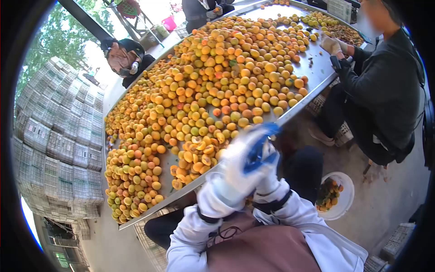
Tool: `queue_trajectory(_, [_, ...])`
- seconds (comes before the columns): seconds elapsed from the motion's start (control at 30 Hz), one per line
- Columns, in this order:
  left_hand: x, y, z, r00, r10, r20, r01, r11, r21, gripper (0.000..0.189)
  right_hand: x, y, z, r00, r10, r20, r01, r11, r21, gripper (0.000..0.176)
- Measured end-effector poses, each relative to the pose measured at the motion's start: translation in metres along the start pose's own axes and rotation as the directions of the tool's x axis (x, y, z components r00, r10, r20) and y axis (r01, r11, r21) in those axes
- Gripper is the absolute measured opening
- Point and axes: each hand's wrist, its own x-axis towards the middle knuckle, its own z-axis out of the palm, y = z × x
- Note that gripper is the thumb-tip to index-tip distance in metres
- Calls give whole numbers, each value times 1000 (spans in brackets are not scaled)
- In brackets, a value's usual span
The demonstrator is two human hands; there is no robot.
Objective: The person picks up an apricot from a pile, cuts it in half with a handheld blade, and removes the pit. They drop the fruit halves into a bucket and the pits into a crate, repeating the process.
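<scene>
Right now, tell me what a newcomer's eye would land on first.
A heap of orange-yellow apricots covers the long metal table across the middle. Below it, blurred, the person's gloved left hand and right hand are close together. A white bucket stands at lower right.

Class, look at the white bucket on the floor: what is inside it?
The white bucket holds a heap of orange, greenish and dark fruit pieces. The heap covers the bottom, so whatever lies beneath cannot be seen.
</scene>
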Motion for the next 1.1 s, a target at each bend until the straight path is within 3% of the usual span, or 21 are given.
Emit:
queue_trajectory(0.03, [7,-15,-24,994,32,-107,-19,992,125,36,-19,-47,12,990,109,89,-109,994,-2,38])
queue_trajectory(0.1, [19,-68,-67,966,-63,-250,111,977,183,29,-15,-58,2,990,16,138,-23,999,43,41])
queue_trajectory(0.13, [28,-89,-85,954,-150,-259,229,923,308,24,-15,-66,-1,992,-1,130,-2,1000,24,42])
queue_trajectory(0.17, [37,-122,-100,981,-46,-187,150,790,594,24,-14,-71,0,992,-21,123,21,1000,3,42])
queue_trajectory(0.2, [42,-132,-104,970,-93,-225,202,825,528,26,-10,-68,6,996,-33,85,26,996,83,42])
queue_trajectory(0.23, [58,-183,-110,994,-78,-74,106,623,775,26,-11,-74,-2,993,-13,117,12,1000,8,42])
queue_trajectory(0.27, [72,-197,-106,984,-179,-17,102,478,872,30,-12,-75,-2,993,0,117,1,1000,-12,42])
queue_trajectory(0.37, [99,-225,-83,915,-402,45,-20,65,998,47,-14,-79,0,991,19,135,-12,998,-54,43])
queue_trajectory(0.43, [116,-240,-65,886,-459,61,-51,35,998,51,-8,-78,0,988,26,152,-15,997,-74,43])
queue_trajectory(0.5, [123,-238,-50,876,-481,44,-78,-52,996,50,-9,-76,-4,991,1,131,29,973,-227,49])
queue_trajectory(0.53, [130,-232,-46,826,-562,26,-65,-51,997,49,-11,-81,-4,990,47,134,-27,989,-142,41])
queue_trajectory(0.63, [136,-221,-51,829,-559,-15,59,60,996,46,-5,-75,-3,991,24,132,0,984,-179,39])
queue_trajectory(0.7, [135,-227,-61,836,-534,-128,308,263,914,51,-7,-77,-2,987,40,155,-8,979,-203,36])
queue_trajectory(0.73, [120,-257,-74,915,-378,-144,325,475,818,53,-8,-77,-2,984,59,168,-20,973,-228,33])
queue_trajectory(0.77, [117,-248,-84,894,-443,-71,388,684,617,48,-8,-77,-1,983,63,175,-22,973,-229,33])
queue_trajectory(0.8, [106,-239,-87,937,-348,-33,338,875,346,47,-9,-75,-1,979,82,184,-17,943,-333,29])
queue_trajectory(0.83, [87,-232,-91,970,-241,-33,242,969,41,48,-10,-73,-1,975,105,195,-10,901,-433,26])
queue_trajectory(0.87, [71,-204,-94,924,-381,24,373,886,-275,53,-13,-80,3,950,206,235,-55,851,-523,19])
queue_trajectory(0.9, [54,-174,-93,916,-398,56,369,776,-511,59,-16,-76,5,943,219,249,-58,848,-527,19])
queue_trajectory(0.97, [23,-124,-87,901,-433,-15,355,757,-548,61,-23,-66,9,848,61,527,370,644,-669,16])
queue_trajectory(1.1, [-31,-111,-81,890,-443,-106,239,654,-718,60,-36,-40,11,773,213,597,345,649,-678,16])
